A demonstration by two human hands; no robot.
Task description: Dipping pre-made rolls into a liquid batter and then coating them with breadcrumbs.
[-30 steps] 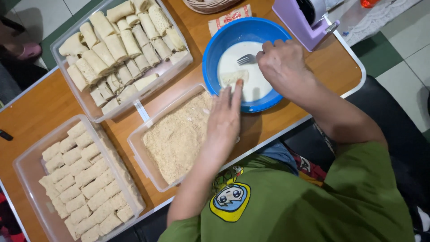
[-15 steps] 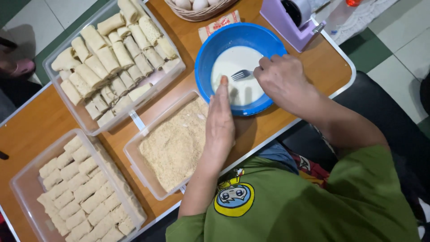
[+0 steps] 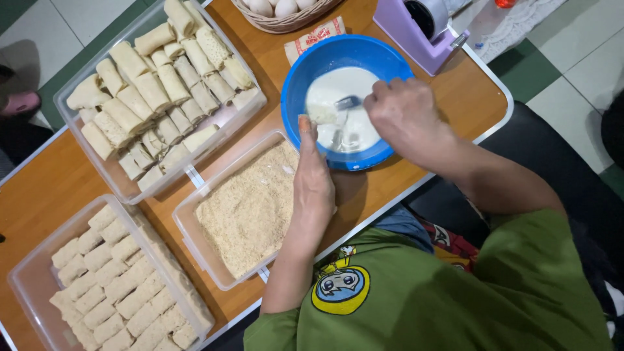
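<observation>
At the lower left of the frame a clear plastic tub [image 3: 26, 286] holds rows of breaded rolls [image 3: 117, 286]. Above it, in the upper left, a second clear tub [image 3: 71, 104] is packed with pale, uncoated rolls [image 3: 156, 84]. Between them and the middle sits a third clear tub [image 3: 188, 221] with a bed of breadcrumbs [image 3: 250, 208].

The left hand [image 3: 313, 179] lies flat and stretched along the right rim of the crumb tub, fingers together, its fingertip touching the rim of the blue bowl [image 3: 305, 71]; it holds nothing. The bowl, upper centre, contains white batter [image 3: 338, 88] with a roll [image 3: 323, 114] lying in it at the left. The right hand [image 3: 406, 117] is closed around the handle of a fork [image 3: 344, 104] whose tines rest in the batter.

At the top edge, a woven basket [image 3: 286, 23] holds eggs [image 3: 273, 6]; just below it lies a small flat packet [image 3: 315, 36], white with red print. To the right stands a lilac tape dispenser [image 3: 422, 39].

Everything rests on a low wooden table [image 3: 52, 188] with a white edge, over a floor [image 3: 572, 71] of pale and green tiles. The person wears a green shirt [image 3: 468, 299] with a round cartoon patch.
</observation>
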